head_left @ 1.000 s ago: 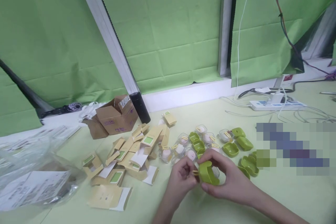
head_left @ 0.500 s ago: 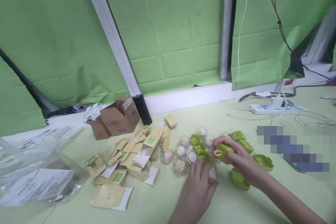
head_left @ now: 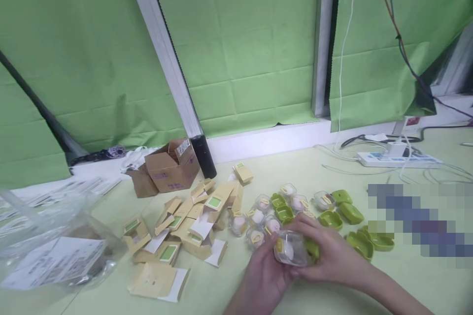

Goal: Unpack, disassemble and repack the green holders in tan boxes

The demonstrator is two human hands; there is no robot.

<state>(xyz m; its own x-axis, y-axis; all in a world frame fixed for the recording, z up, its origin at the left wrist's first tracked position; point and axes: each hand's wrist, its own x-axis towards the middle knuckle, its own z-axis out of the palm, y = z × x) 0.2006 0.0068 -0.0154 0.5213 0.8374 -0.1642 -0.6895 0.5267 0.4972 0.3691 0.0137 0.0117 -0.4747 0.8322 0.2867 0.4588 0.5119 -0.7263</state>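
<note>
A small clear plastic case (head_left: 290,250) is held low over the table, a yellow piece and something pale showing through it. My left hand (head_left: 260,273) grips its left side, thumb at the top edge. My right hand (head_left: 328,251) wraps round its right end, with part of a green shell (head_left: 312,250) under the fingers. Whether the shell is joined to the clear case, I cannot tell. Behind my hands stand several similar clear cases (head_left: 263,203) with pale pink contents and yellow loops. Green shells (head_left: 284,213) lie among them, and more green shells (head_left: 351,212) lie to the right.
Opened beige cartons (head_left: 192,221) are piled left of the cases. A brown cardboard box (head_left: 172,167) and a black cylinder (head_left: 204,156) stand at the back. A clear plastic bag (head_left: 84,256) lies far left. A power strip (head_left: 399,159) with cables sits back right.
My right hand has come left and down with the green shell, meeting my left hand. The clear case is now raised between both hands. Some green shells at the right have shifted.
</note>
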